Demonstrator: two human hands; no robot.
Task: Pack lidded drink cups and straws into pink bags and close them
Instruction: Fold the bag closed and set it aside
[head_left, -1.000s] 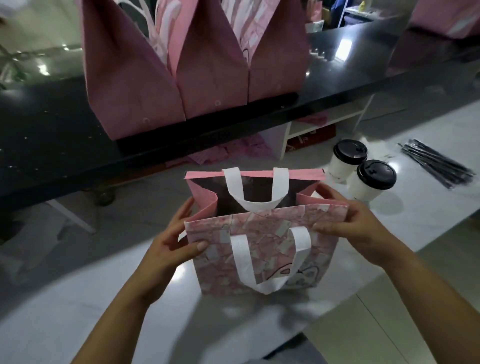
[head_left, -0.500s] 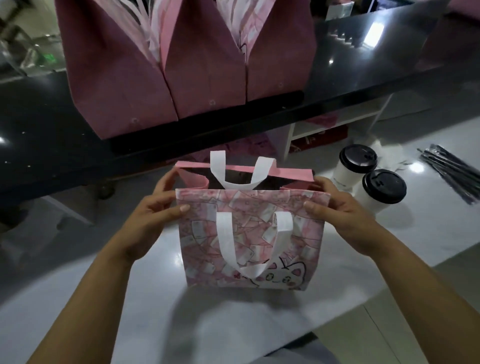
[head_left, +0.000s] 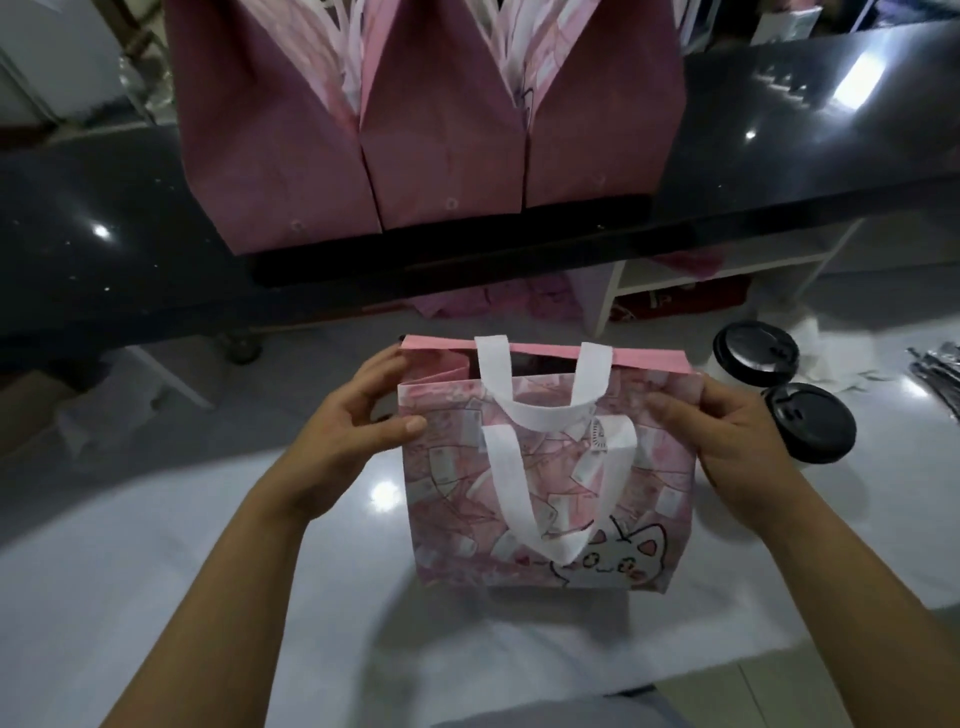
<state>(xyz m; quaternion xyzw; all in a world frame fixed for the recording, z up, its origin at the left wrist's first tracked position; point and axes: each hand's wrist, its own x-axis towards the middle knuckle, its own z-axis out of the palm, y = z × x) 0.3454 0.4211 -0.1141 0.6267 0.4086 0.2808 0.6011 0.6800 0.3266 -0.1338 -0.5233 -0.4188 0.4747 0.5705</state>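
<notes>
Hands grip the pink bag at its top corners, left hand and right hand pinching the near panel. Mouth barely gapes; the cups, standing just right, could snag its rim and tip.

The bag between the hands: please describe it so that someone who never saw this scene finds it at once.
On the white table, in front of the black counter, one pink bag stands, gripped at its top corners by the left hand and the right hand. Unlike the three bags on the counter, which show plain pink sides, its front shows a cat drawing.
</notes>
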